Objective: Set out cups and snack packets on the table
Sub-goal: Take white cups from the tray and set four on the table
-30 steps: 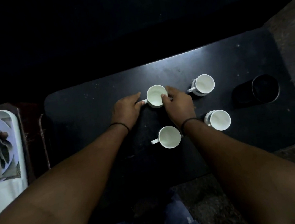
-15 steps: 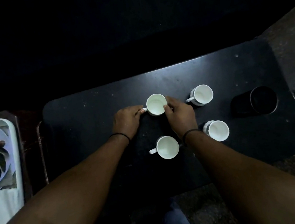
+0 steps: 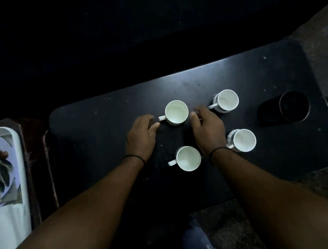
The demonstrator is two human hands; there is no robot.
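Several white cups stand upright on the black table (image 3: 102,136). The far-middle cup (image 3: 176,112) has its handle pointing left. My left hand (image 3: 141,136) lies just left of that handle with loosely curled fingers, holding nothing. My right hand (image 3: 208,127) lies just right of the same cup, a small gap from its rim, also holding nothing. Another cup (image 3: 188,158) stands near me between my wrists. Two more cups (image 3: 226,100) (image 3: 243,140) stand to the right of my right hand.
A dark round container (image 3: 294,106) stands at the table's right end. A white tray (image 3: 17,146) on a stand to the left holds a picture or object with a white pumpkin shape. Rough floor shows at the right and below.
Both hands were touching the far-middle cup on either side; now they have drawn back a little and the cup stands free. The view has shifted slightly.
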